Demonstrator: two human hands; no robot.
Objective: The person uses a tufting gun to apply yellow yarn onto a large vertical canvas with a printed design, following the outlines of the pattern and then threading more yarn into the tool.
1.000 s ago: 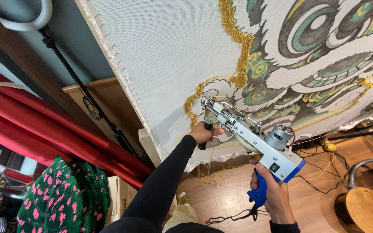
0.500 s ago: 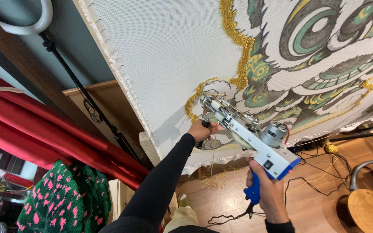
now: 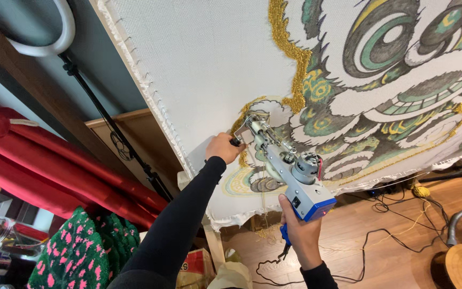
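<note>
Both hands grip the tufting gun (image 3: 287, 174). The left hand (image 3: 223, 148) wraps its front handle by the cloth (image 3: 199, 69); the right hand (image 3: 299, 235) clasps the rear grip. The gun's long axis slants up-left, its tip against the cloth.

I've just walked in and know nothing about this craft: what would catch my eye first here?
A big white cloth stretched on a frame fills the upper view, drawn with a green and gold creature's face. At centre, a grey and blue tufting gun presses against it, left hand on its front grip, right hand on the rear handle. Red fabric hangs at left.
</note>
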